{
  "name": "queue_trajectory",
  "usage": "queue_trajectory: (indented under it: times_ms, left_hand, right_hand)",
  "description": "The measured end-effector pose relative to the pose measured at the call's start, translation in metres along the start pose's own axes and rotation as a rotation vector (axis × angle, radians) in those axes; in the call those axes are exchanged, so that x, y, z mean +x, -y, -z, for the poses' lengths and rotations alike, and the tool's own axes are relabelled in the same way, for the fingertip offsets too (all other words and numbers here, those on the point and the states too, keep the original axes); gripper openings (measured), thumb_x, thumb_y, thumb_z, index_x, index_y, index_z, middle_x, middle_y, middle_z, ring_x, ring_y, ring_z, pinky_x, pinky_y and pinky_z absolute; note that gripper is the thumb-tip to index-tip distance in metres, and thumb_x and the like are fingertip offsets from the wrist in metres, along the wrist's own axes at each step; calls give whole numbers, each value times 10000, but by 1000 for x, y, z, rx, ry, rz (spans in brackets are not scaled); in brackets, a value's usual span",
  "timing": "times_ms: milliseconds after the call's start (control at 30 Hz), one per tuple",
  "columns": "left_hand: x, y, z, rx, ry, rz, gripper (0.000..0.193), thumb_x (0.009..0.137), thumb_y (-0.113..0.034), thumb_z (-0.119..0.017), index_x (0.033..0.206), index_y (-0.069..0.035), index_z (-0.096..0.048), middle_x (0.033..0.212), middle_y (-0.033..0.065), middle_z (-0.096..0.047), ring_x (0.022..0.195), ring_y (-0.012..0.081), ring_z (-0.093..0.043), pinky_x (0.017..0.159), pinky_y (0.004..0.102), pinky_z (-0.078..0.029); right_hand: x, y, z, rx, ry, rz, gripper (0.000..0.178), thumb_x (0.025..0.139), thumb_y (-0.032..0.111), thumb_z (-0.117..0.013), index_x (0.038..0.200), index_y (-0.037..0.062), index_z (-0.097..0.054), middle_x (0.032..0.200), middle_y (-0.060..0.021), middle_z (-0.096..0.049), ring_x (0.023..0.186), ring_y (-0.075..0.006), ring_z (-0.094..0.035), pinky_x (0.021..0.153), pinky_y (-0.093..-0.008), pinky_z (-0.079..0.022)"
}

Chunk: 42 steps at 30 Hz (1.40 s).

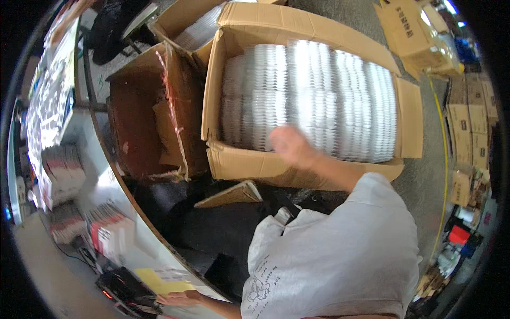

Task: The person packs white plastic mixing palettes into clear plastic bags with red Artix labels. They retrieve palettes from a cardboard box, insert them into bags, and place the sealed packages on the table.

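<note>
My right hand (291, 145) is blurred and reaches over the near wall of a big open cardboard box (249, 166). The box is packed with rows of stacked clear plastic trays (329, 95), and the hand is at their near edge. The blur hides whether the fingers hold anything. My left hand (178, 299) lies flat on the pale table (114, 183) at the bottom, beside a yellow sheet (159, 285), holding nothing. My grey shirt (340, 255) fills the lower right.
An empty brown box (141, 114) with loose tape stands left of the full one, with another open box (186, 24) behind. A cardboard scrap (231, 194) lies on the dark floor. Stacks of red-and-white packs (109, 229) and a black device (125, 291) sit on the table. More cartons (473, 127) are stacked at right.
</note>
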State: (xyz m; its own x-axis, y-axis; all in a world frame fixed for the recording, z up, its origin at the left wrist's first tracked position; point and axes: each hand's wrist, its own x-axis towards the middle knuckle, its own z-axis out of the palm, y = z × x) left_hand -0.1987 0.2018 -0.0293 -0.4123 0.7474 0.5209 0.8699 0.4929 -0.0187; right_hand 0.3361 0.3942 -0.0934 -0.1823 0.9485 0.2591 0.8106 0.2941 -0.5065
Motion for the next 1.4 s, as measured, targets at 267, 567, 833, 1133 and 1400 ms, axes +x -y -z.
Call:
queue_trajectory:
  times_ms: [267,567,833,1133,1400]
  left_hand:
    - [-54,-13,16,-271,-137,264,620,960,-491,-295,1319,4,-392,1385,214,-350,1261,396,-331,1025,498,-298]
    - [-86,-9,6,-244,-27,459,520,941,-369,-459,1267,37,-458,1418,255,-274,1276,394,-330,1031,450,-302]
    - [-84,-4,4,-21,50,358,545,917,-430,-486,1244,5,-502,1424,264,-254,1243,393,-384,978,444,-373]
    - [-86,-5,3,-30,12,338,474,927,-385,-492,1188,7,-555,1397,273,-301,1247,382,-388,979,432,-372]
    - [-82,-12,7,-28,48,346,421,932,-347,-491,1113,16,-603,1355,275,-370,1255,385,-376,990,430,-367]
  right_hand:
    - [-78,-78,72,-467,646,-238,671,601,217,-794,1186,89,-492,1289,-134,-360,1246,-300,-296,919,-537,-281]
    - [-107,-102,35,-629,474,-233,539,642,82,-707,1157,148,-562,1477,-129,-133,1388,-360,-46,945,-618,-215]
    - [-120,-114,21,-533,450,-374,547,628,62,-679,1140,230,-588,1453,-158,-184,1361,-401,-112,938,-592,-194]
    - [-90,-124,24,-576,731,-387,747,482,334,-810,1194,296,-586,1418,-146,-246,1299,-458,-211,883,-666,-279]
    - [-76,-128,20,-520,830,-379,795,434,284,-785,1200,238,-578,1423,-147,-243,1299,-401,-223,849,-681,-307]
